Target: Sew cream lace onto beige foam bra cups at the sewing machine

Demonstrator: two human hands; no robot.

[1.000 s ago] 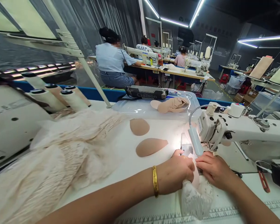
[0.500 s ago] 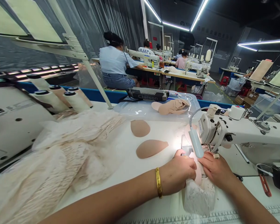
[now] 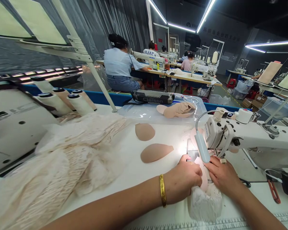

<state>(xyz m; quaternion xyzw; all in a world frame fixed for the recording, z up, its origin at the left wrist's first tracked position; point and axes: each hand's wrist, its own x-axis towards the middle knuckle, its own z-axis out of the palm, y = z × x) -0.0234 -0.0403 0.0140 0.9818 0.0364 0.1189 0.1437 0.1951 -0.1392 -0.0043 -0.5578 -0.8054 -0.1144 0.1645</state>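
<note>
My left hand (image 3: 183, 180), a gold bangle at its wrist, has curled fingers closed on a pale pink fabric piece (image 3: 203, 180) in front of the sewing machine (image 3: 230, 132). On the other side of that piece, beneath the machine head, my right hand (image 3: 224, 175) lies with its fingers stretched out and pressing on the cloth. White lace (image 3: 205, 204) hangs bunched below the pink piece, between both hands. The machine's lamp (image 3: 202, 147) partly hides the spot by the needle. Two beige cup-shaped pads (image 3: 156, 153) lie left of the machine.
A heap of cream lace (image 3: 69, 153) covers the table's left side. Behind the pads, a clear plastic lid (image 3: 141, 111) bears more beige pads (image 3: 177, 110) and a black case (image 3: 152, 96). Thread cones (image 3: 80, 103) stand at left. Red-handled snips (image 3: 274, 191) lie at right. Co-workers sit farther back.
The view has shifted very slightly. Both hands stay in nearly the same place on the pink piece and lace.
</note>
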